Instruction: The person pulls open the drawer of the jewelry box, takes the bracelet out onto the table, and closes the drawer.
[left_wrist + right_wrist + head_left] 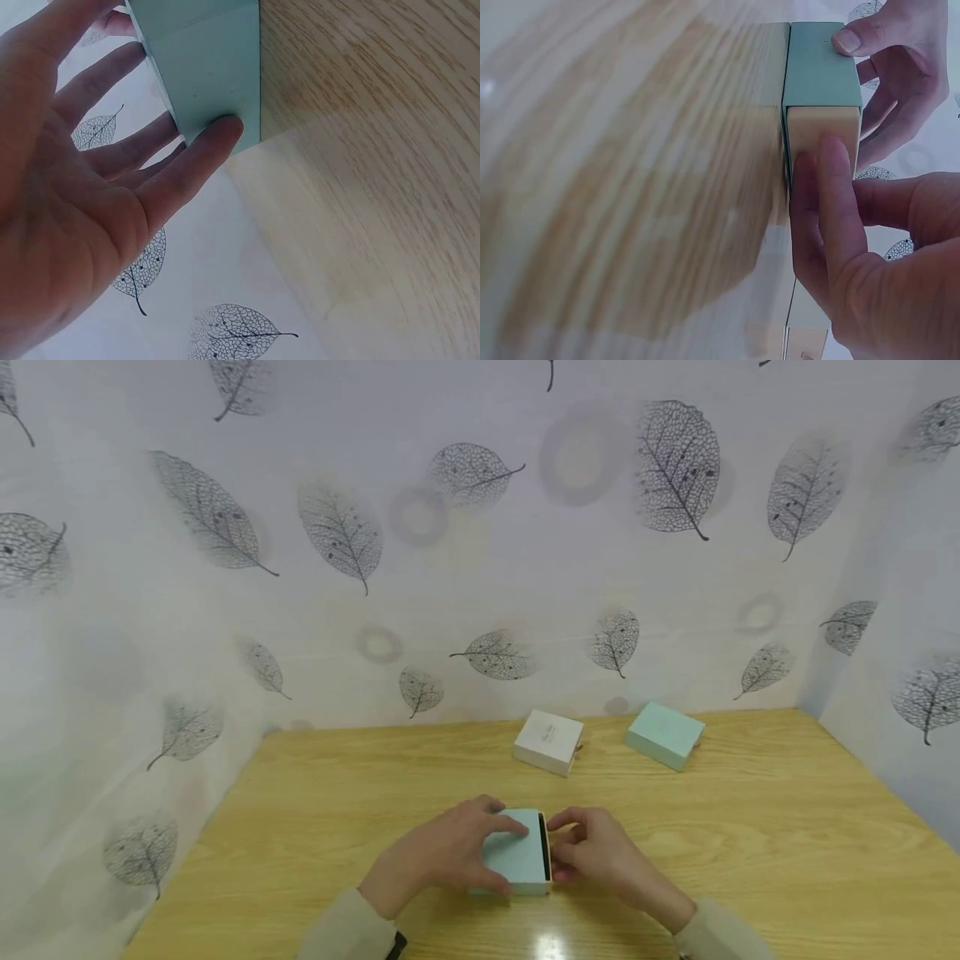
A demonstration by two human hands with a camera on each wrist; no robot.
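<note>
A pale teal drawer box (517, 856) lies on the table in front of me, its cream inner drawer (817, 121) sticking out slightly on the right. From the head view, a dark strip shows along that opening. My left hand (450, 853) holds the sleeve across its top, thumb on the near side and fingers reaching over to the far side. At the drawer's end, my right hand (600, 852) has its fingers curled, with fingertips close together on the cream face in the right wrist view. Any pull tab between them is hidden.
Farther back on the wooden table (360, 777) sit a white box (547, 742) and another teal box (664, 735), each with a small tab on its right side. Behind and beside the table hangs a pale leaf-patterned curtain (480, 560).
</note>
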